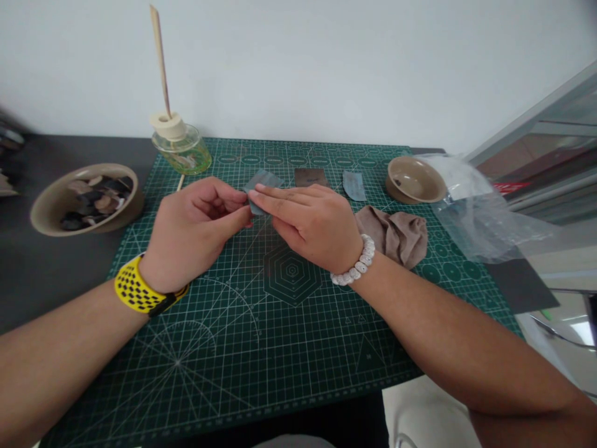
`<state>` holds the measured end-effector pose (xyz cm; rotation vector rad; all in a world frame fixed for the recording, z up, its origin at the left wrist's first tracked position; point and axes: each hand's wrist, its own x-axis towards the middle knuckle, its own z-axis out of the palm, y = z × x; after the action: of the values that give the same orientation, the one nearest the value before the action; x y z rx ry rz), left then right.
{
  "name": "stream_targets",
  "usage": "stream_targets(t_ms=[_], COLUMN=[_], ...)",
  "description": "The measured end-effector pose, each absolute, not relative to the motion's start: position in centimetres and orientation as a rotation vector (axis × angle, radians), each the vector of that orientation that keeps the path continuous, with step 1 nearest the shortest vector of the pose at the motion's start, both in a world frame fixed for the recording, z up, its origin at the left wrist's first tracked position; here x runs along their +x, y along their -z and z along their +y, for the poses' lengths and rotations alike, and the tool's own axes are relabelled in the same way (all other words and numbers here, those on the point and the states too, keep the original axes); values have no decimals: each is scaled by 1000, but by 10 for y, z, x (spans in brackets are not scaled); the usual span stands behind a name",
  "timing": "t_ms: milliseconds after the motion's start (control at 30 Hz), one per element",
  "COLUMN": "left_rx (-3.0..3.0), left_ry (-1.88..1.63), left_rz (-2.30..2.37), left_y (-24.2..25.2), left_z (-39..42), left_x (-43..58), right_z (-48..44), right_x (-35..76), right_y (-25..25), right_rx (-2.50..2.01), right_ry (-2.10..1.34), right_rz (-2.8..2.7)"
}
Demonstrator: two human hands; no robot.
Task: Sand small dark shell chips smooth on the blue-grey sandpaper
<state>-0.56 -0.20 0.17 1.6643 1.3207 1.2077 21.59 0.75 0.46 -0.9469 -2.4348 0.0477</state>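
My left hand (196, 230), with a yellow strap on its wrist, is closed in a pinch in front of me. Whatever sits between its fingertips is too small and covered to name. My right hand (312, 224), wearing a beaded bracelet, presses its fingers together over a grey-blue piece of sandpaper (265, 178), and the fingertips of both hands meet at its left edge. Behind my right hand lies a brown sandpaper piece (310, 177), partly covered. A second grey-blue piece (354, 186) rests farther right. A crumpled brown cloth (396, 233) lies beside my right wrist.
A green cutting mat (224, 367) covers much of the dark table. At left stands a bowl (41, 214) of small dark and brown pieces. A reed diffuser bottle (184, 152) is at the back. Toward the right are a smaller bowl (410, 177) and a clear plastic bag (485, 224).
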Motion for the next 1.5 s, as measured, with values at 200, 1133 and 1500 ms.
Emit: stream_targets(t_ms=[200, 1133, 1500], left_rx=[1704, 1706, 1679], left_ry=[-1222, -1188, -1225], left_rz=[1320, 1303, 1276], left_y=[-1, 2, 1], left_z=[-2, 3, 5], left_x=[-7, -9, -7], right_z=[8, 6, 5], right_x=[216, 216, 213], right_y=[-8, -9, -10], right_rx=[-1000, -1025, -1042], right_ry=[-72, -50, -93], right_rz=[-2442, -2429, -2473])
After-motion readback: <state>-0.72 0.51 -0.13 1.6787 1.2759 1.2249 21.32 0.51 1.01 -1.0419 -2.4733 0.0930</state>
